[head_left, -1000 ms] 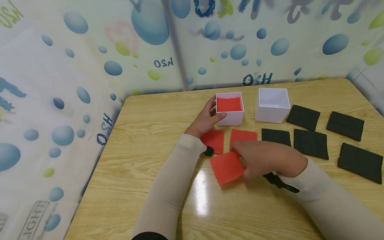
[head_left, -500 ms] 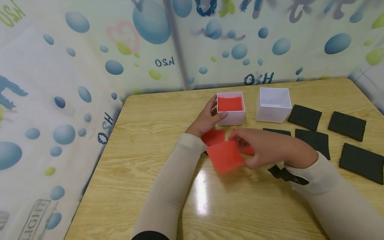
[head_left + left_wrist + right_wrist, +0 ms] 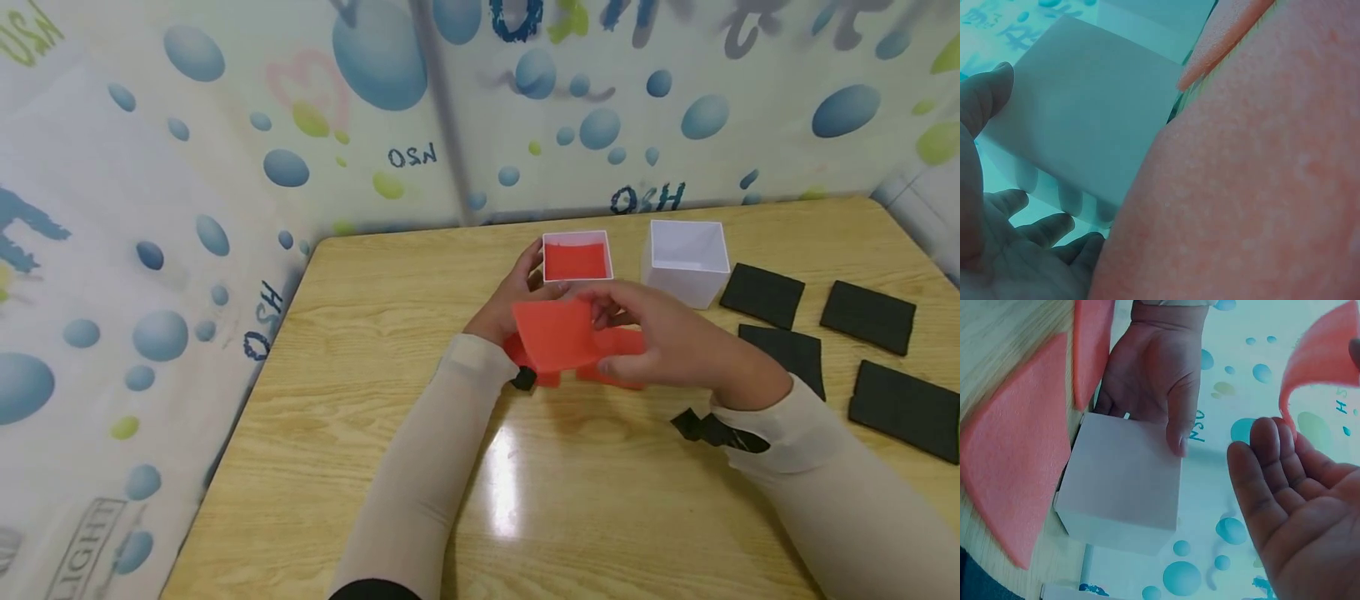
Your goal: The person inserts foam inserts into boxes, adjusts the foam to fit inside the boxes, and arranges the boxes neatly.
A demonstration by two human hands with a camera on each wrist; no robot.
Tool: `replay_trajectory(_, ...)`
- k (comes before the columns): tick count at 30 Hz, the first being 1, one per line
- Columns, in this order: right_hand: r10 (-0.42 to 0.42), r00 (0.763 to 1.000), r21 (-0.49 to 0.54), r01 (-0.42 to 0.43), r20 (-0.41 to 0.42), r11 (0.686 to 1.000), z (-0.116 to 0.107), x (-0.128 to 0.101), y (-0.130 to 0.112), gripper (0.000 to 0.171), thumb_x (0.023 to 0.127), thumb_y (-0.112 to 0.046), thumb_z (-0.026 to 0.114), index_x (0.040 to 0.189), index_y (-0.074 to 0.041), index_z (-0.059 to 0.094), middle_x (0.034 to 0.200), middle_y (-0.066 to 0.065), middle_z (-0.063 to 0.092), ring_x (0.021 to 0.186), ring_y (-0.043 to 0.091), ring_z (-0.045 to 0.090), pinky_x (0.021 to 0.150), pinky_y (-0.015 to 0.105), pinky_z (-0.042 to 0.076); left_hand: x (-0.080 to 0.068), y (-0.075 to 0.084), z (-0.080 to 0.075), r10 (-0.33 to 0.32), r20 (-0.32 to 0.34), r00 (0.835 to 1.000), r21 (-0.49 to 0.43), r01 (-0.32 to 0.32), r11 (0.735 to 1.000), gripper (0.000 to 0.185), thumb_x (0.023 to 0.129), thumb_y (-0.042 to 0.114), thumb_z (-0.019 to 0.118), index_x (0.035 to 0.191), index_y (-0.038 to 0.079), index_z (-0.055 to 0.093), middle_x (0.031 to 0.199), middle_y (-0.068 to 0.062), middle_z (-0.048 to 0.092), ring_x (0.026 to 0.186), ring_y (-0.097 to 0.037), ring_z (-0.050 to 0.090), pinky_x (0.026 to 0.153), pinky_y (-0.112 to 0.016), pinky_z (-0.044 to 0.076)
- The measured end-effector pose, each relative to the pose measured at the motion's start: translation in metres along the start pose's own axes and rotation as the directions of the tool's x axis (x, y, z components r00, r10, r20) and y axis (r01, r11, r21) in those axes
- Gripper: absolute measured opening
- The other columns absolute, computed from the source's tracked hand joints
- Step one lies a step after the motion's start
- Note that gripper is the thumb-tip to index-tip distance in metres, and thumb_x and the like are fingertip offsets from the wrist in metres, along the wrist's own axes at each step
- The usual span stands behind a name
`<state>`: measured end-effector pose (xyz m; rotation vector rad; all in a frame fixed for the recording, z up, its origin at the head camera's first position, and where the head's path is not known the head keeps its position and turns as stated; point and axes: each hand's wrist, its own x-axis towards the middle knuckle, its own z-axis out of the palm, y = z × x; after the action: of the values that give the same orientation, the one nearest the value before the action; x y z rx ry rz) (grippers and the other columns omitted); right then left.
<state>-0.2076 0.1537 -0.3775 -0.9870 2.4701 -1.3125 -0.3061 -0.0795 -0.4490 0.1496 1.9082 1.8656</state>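
1. While the thumb and fingers of the right hand (image 3: 667, 337) pinch a red sheet (image 3: 555, 333) along its right side, the rest of it hangs free, in the air in front of the white box (image 3: 1122, 469).
2. And look at that bow in the right wrist view! It's light and floppy, I'd judge, like thin foam; the matte face shouldn't slip, though a hard squeeze could crease it.
3. Best hold: lightly, by an edge or corner.
4. Over to the left hand (image 3: 513, 300), gripping the box, thumb on its front wall. Smooth and stiff, that, probably light enough to slide if nudged; steady it by its walls.
5. Further out, more red pieces (image 3: 611, 375) lie on the table (image 3: 300, 417) below, black sheets (image 3: 903, 410) off right.
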Motion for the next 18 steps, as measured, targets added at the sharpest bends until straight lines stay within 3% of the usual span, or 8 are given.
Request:
replay_trajectory(3, 0.011, 0.998, -0.023, -0.013, -0.057, 1.0, -0.001, 0.0, 0.001, 0.071, 0.082, -0.007, 0.084, 0.146, -0.005, 0.053, 0.121, 0.003, 0.063, 0.113, 0.026, 0.062, 0.102, 0.042, 0.057, 0.001, 0.0, -0.002, 0.029, 0.003, 1.0, 0.081, -0.03, 0.996, 0.104, 0.088, 0.028, 0.087, 0.162, 0.056, 0.019, 0.17, 0.017, 0.025, 0.157, -0.025, 0.027, 0.095, -0.048, 0.061)
replay_trajectory(9, -0.015, 0.992, -0.066, 0.006, -0.125, 0.998, -0.003, -0.001, 0.003, 0.073, 0.083, -0.007, 0.084, 0.148, -0.001, 0.052, 0.121, 0.006, 0.063, 0.111, 0.024, 0.061, 0.097, 0.015, 0.05, 0.007, -0.004, -0.006, 0.105, 0.025, 0.994, 0.189, -0.108, 0.976, 0.11, 0.09, 0.017, 0.084, 0.169, 0.042, 0.011, 0.171, 0.01, 0.024, 0.158, -0.026, 0.028, 0.1, -0.049, 0.059)
replay_trajectory(15, -0.025, 0.986, -0.094, 0.01, -0.164, 0.996, -0.01, 0.003, 0.007, 0.071, 0.084, -0.007, 0.083, 0.147, 0.001, 0.053, 0.118, 0.006, 0.064, 0.109, 0.026, 0.062, 0.096, 0.013, 0.047, 0.013, -0.006, -0.008, 0.145, 0.024, 0.989, 0.273, -0.146, 0.951, 0.107, 0.093, 0.021, 0.081, 0.171, 0.031, 0.008, 0.171, 0.001, 0.026, 0.151, -0.03, 0.036, 0.104, -0.05, 0.057)
replay_trajectory(18, -0.002, 0.986, -0.117, -0.017, -0.167, 0.993, -0.015, 0.007, 0.008, 0.07, 0.085, -0.009, 0.082, 0.147, 0.001, 0.052, 0.119, 0.007, 0.063, 0.11, 0.025, 0.061, 0.096, 0.019, 0.049, 0.014, -0.006, -0.008, 0.163, 0.027, 0.986, 0.259, -0.165, 0.952, 0.103, 0.095, 0.016, 0.077, 0.171, 0.028, 0.008, 0.17, -0.003, 0.027, 0.15, -0.031, 0.037, 0.109, -0.05, 0.053)
